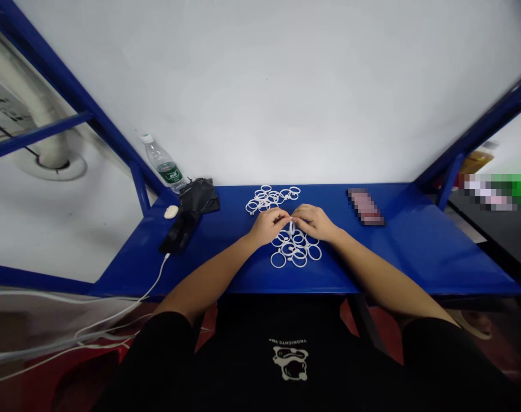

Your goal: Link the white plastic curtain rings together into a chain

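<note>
Both hands are meeting over the middle of the blue table, forearms lying in from the near edge. The left hand and the right hand are curling their fingers inward, and their fingertips are pinching one small white ring between them, each hand gripping it from its own side. The ring is standing just above the near pile of loose white rings, which is lying flat on the table right under and in front of the hands. A far pile of the same rings is sitting just beyond the knuckles, close to the white wall. To the left, a black pouch is resting near the back edge, with a clear bottle standing upright just behind it. A small white oval thing is lying beside the pouch, and a black device is lying in front of it, with a white cable running from it off the near edge. To the right, well apart from the hands, a flat blurred object is lying on the table.
</note>
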Demonstrator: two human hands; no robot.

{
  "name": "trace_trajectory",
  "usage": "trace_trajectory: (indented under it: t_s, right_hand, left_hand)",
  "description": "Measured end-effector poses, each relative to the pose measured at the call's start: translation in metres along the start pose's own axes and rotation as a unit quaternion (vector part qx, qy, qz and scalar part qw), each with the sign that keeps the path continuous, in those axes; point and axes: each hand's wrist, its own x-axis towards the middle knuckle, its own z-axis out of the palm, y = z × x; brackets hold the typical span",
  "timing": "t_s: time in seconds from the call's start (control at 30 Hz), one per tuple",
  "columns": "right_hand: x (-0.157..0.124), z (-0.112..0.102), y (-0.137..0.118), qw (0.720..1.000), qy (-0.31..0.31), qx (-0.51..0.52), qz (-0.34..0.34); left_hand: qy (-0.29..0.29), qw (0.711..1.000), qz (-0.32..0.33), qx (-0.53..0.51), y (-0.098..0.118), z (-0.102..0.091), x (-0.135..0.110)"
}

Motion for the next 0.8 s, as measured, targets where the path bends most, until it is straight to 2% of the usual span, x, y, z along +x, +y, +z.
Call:
trace_trajectory:
  t_s: [0.13,0.23,0.33,0.43,0.5,0.57,0.63,0.7,0.8]
  right_hand:
    - [0.0,0.001,0.0,1.0,0.01,-0.001,0.007]
    - [0.0,0.001,-0.001,1.0,-0.001,-0.015,0.024]
    - [-0.002,0.0,0.001,0.994,-0.035,-0.045,0.088]
    - [-0.007,-0.001,0.013,0.974,-0.011,-0.082,0.212]
    - [-0.011,-0.001,0.025,0.964,-0.009,-0.081,0.255]
    - [-0.014,0.0,0.038,0.959,-0.03,-0.067,0.275]
    - [-0.016,0.001,0.046,0.956,-0.05,-0.05,0.284]
    - [-0.017,0.003,0.049,0.957,-0.059,-0.036,0.281]
    - [-0.016,0.005,0.046,0.964,-0.048,-0.022,0.259]
  left_hand:
    - [-0.054,0.997,0.026,0.037,-0.002,-0.006,0.003]
    - [-0.066,0.99,0.023,0.119,-0.007,-0.02,0.01]
    - [-0.058,0.962,-0.116,0.241,-0.014,-0.041,0.018]
    - [-0.113,0.892,-0.258,0.355,-0.019,-0.059,0.023]
    - [-0.153,0.855,-0.306,0.39,-0.022,-0.066,0.023]
    - [-0.186,0.836,-0.33,0.396,-0.024,-0.068,0.023]
    - [-0.204,0.83,-0.34,0.392,-0.027,-0.069,0.022]
    - [-0.194,0.835,-0.338,0.389,-0.028,-0.069,0.022]
    - [-0.112,0.867,-0.304,0.38,-0.028,-0.068,0.024]
